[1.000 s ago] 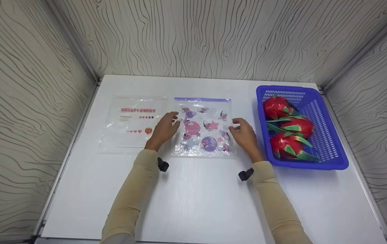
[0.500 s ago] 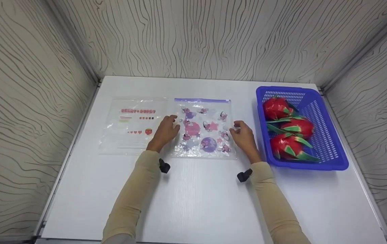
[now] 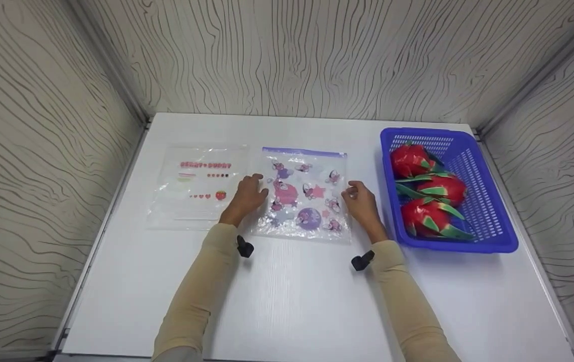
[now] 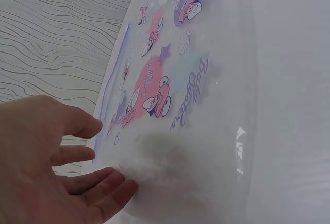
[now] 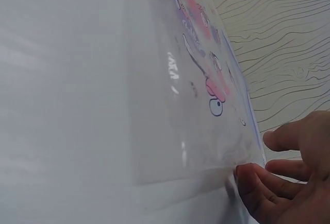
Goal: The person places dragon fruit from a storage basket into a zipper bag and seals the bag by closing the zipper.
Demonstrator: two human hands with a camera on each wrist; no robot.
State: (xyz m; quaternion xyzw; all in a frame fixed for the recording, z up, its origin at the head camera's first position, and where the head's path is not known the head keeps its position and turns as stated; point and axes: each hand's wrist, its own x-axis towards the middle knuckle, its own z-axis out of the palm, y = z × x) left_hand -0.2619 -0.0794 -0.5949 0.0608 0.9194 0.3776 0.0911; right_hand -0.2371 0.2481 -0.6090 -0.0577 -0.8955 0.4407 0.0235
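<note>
A clear zip bag [image 3: 301, 198] with pink and purple cartoon prints lies between my hands, its purple zip strip along the far edge. At its right edge my right hand [image 3: 362, 201] pinches the film between thumb and fingers. In the right wrist view, the thumb [image 5: 247, 177] meets the bag's edge. My left hand [image 3: 245, 197] is beside the bag's left edge, fingers spread. In the left wrist view, its lower fingertips [image 4: 126, 190] come right at the film.
A second clear zip bag [image 3: 199, 188] with red lettering lies flat at left. The blue basket [image 3: 500, 241] at right holds dragon fruits [image 3: 422, 218], red with green leafy tips. Patterned walls [image 3: 287, 60] surround the white table [image 3: 292, 291].
The printed zip bag has shifted slightly right and turned a little, its lower right corner coming nearer. Both hands have moved slightly nearer, and the right fingers have closed at the edge.
</note>
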